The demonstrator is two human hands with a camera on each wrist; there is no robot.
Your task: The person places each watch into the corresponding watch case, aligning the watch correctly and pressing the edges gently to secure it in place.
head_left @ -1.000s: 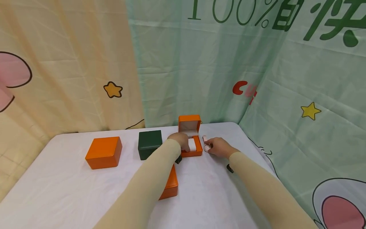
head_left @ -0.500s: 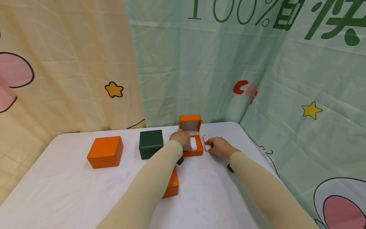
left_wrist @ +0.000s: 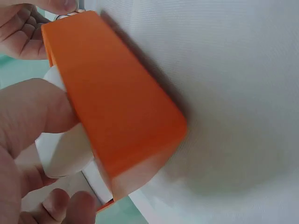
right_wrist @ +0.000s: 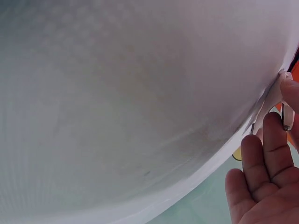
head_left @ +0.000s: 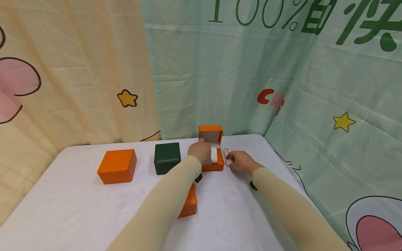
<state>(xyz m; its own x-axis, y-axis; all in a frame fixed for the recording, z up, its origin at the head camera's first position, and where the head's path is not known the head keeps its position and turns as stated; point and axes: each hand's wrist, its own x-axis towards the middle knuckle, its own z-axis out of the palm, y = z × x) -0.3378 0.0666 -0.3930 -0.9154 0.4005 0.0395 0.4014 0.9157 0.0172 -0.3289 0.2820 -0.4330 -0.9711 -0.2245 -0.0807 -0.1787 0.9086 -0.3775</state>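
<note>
An orange watch box [head_left: 213,168] stands open at the back of the table, its lid raised. My left hand [head_left: 200,152] reaches into it from the left. In the left wrist view the thumb and fingers hold the white cushion [left_wrist: 65,151], which sits partly above the box wall [left_wrist: 107,93]. Just right of the box, my right hand [head_left: 240,161] pinches a pale pink wristwatch [head_left: 228,162] close to the tabletop. The right wrist view shows its strap [right_wrist: 273,98] by the thumb and forefinger, the other fingers apart from it.
A dark green box [head_left: 167,153] stands left of the open box. Farther left is a closed orange box [head_left: 116,165]. Another orange box [head_left: 189,205], nearer, is partly hidden by the left sleeve. Printed curtains [head_left: 204,87] hang behind the white-covered table [head_left: 78,209].
My left hand has shifted slightly right over the box and covers more of the cushion. The right hand stays nearly still with the wristwatch. The view has drifted a little.
</note>
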